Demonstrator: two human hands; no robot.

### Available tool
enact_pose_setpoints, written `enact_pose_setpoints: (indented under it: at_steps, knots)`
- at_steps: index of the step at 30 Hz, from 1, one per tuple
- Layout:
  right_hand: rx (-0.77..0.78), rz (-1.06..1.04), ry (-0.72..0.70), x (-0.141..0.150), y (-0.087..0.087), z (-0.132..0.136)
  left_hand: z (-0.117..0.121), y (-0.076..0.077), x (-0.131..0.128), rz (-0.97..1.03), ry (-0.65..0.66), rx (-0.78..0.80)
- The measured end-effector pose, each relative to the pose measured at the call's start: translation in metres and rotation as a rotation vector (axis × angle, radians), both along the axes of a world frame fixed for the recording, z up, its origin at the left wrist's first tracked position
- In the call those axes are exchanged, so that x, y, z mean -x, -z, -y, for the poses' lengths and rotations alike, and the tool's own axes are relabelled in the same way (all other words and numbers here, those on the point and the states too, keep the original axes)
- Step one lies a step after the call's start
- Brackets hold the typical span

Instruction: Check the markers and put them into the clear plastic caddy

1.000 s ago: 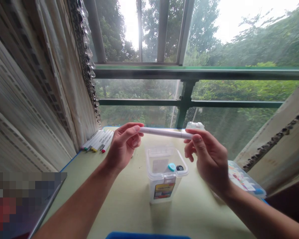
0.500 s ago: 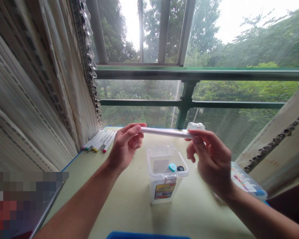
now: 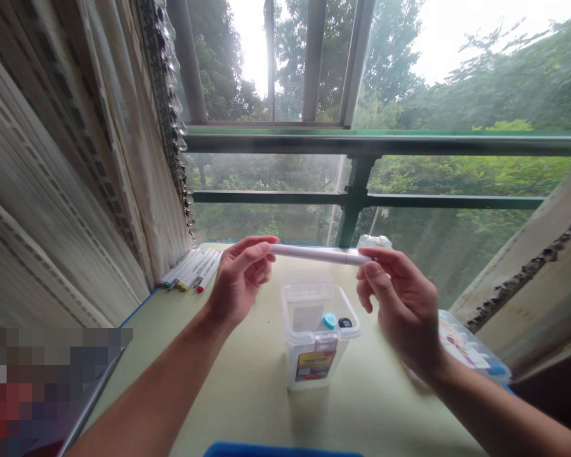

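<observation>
A slim white marker (image 3: 314, 253) is stretched level between my two hands, above the far part of the table. My left hand (image 3: 240, 276) pinches its left end between thumb and fingers. At the other end my right hand (image 3: 402, 298) grips the tip the same way, covering it. Below and nearer to me stands a clear plastic box (image 3: 314, 346) without a lid on top, with a yellow and dark label on its front. Inside it, a turquoise marker cap (image 3: 330, 320) and a black marker cap (image 3: 345, 323) show at the right.
Several white markers (image 3: 190, 270) with coloured ends lie at the table's back left. A clear case (image 3: 476, 352) with a printed picture sits at the right, partly behind my right wrist. A small clear object (image 3: 374, 242) stands at the back edge. A blue rim (image 3: 283, 450) shows at the front.
The marker stays held at both ends. My right hand has shifted very slightly, its fingers resting a little differently on the marker's end. The box and other things are unmoved.
</observation>
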State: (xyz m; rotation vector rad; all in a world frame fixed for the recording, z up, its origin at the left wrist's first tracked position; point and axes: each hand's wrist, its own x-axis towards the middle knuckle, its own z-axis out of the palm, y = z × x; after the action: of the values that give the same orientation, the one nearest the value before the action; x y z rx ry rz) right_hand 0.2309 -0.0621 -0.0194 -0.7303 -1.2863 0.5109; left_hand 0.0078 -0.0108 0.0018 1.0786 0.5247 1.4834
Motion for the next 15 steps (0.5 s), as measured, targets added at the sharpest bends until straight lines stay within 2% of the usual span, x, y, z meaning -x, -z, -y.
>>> enact_pose_setpoints:
  at_steps: [6,15]
  knots:
    - [0.040,-0.017,-0.008,-0.0016,0.0006,-0.0029,0.0021,-0.0011,-0.0003,-0.021,-0.001,-0.013]
    - [-0.060,0.054,0.067,0.0019,-0.0002,0.0007,0.0013,0.0008,0.0001,-0.016,0.017,-0.002]
